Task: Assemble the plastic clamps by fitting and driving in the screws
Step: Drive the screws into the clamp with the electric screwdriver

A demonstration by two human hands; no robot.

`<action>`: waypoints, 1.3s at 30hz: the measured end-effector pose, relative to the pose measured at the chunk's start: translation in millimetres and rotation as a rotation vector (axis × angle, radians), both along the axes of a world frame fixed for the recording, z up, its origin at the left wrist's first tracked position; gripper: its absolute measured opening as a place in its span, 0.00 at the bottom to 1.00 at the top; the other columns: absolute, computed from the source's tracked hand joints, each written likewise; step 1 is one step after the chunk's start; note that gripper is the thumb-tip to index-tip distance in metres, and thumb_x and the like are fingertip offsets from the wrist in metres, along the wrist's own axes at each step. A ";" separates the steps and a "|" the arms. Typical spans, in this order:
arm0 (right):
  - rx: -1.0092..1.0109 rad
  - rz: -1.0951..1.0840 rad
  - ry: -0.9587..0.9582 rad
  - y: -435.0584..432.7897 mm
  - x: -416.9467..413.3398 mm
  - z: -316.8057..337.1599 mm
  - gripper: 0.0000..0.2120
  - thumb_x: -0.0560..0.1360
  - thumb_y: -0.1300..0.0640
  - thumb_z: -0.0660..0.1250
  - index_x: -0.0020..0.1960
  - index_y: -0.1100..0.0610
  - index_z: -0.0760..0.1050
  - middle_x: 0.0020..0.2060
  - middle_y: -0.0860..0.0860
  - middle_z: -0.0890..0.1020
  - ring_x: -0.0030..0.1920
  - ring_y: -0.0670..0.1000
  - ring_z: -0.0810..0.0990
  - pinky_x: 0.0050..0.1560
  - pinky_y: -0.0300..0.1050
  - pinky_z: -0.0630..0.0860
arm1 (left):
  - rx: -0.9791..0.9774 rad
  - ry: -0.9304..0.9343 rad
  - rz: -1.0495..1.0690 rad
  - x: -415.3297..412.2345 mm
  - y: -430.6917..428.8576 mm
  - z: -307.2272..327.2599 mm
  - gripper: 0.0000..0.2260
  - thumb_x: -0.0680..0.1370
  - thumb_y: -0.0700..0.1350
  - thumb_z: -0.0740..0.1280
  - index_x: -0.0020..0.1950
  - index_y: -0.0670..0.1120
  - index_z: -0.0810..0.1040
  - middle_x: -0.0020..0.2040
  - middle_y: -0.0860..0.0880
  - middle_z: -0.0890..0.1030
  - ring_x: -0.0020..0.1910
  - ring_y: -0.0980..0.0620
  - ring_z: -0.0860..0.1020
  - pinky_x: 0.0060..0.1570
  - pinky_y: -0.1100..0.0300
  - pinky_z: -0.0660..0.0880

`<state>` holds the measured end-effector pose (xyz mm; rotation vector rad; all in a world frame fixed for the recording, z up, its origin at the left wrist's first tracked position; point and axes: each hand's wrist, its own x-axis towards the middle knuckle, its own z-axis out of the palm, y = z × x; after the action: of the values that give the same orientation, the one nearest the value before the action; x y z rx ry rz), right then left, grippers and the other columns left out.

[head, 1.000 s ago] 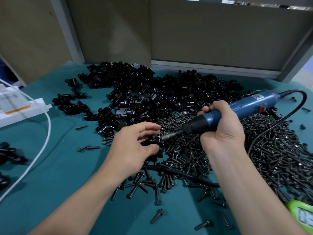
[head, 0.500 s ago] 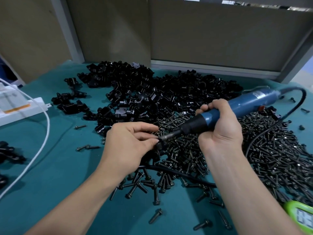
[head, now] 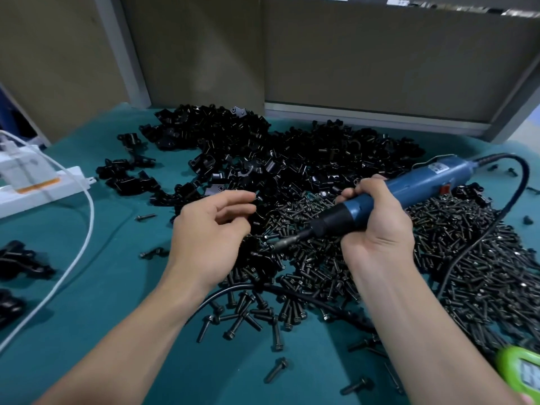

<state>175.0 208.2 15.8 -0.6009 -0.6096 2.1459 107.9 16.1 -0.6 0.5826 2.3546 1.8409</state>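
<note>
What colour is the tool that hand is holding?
The screwdriver is blue with a black nose, head view.

No text can be read. The blue electric screwdriver (head: pixel 423 182) carries a pale label (head: pixel 439 168) near its cord end, its print too blurred to read. Far left of the screwdriver, a white power strip (head: pixel 43 197) bears an orange sticker (head: pixel 38 185) with no legible lettering. Below and right of the screwdriver, a green device (head: pixel 508 361) has a display (head: pixel 530 375) with smeared, unreadable digits.

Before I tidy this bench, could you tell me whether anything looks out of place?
Nothing looks damaged. Loose screws lie scattered on the green cloth in front of the screw pile, and the screwdriver's black cord runs through that pile and might snag.
</note>
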 end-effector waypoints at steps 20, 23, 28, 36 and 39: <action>-0.011 -0.023 0.038 12.7 6.2 9.4 0.14 0.74 0.73 0.67 0.53 0.58 0.72 0.35 0.52 0.77 0.31 0.51 0.78 0.40 0.46 0.79 | -0.267 0.727 0.138 0.2 -5.1 0.7 0.24 0.79 0.35 0.68 0.73 0.51 0.72 0.53 0.61 0.69 0.51 0.61 0.68 0.55 0.74 0.64; 0.001 -0.020 0.030 11.7 6.6 9.9 0.14 0.74 0.72 0.67 0.54 0.58 0.71 0.34 0.52 0.77 0.31 0.51 0.77 0.40 0.45 0.78 | -0.110 0.435 0.105 5.2 -0.9 2.1 0.16 0.81 0.41 0.68 0.62 0.61 0.74 0.49 0.61 0.78 0.49 0.65 0.79 0.51 0.70 0.73; 0.009 -0.016 0.030 10.4 6.8 10.9 0.15 0.74 0.72 0.66 0.56 0.58 0.70 0.36 0.52 0.76 0.32 0.50 0.77 0.43 0.46 0.79 | -0.001 -0.124 -0.036 9.7 6.9 5.1 0.26 0.80 0.33 0.66 0.63 0.65 0.75 0.61 0.53 0.81 0.43 0.57 0.81 0.49 0.58 0.75; -0.018 -0.010 0.005 10.5 6.7 9.2 0.15 0.74 0.72 0.67 0.56 0.58 0.70 0.38 0.53 0.77 0.32 0.50 0.78 0.43 0.46 0.79 | -0.169 -0.127 -0.126 12.1 7.8 0.6 0.28 0.58 0.60 0.74 0.54 0.71 0.67 0.51 0.65 0.80 0.42 0.61 0.79 0.47 0.54 0.75; -0.031 -0.010 0.005 10.9 6.8 9.0 0.15 0.74 0.71 0.68 0.56 0.59 0.70 0.38 0.53 0.77 0.32 0.50 0.78 0.43 0.46 0.79 | -0.197 -0.109 -0.093 11.2 7.6 -0.2 0.32 0.54 0.65 0.78 0.54 0.70 0.67 0.58 0.66 0.76 0.55 0.64 0.75 0.54 0.54 0.71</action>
<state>181.8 219.2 24.8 -0.6142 -0.5704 2.1507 119.0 23.7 -0.9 0.5436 2.3572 1.5390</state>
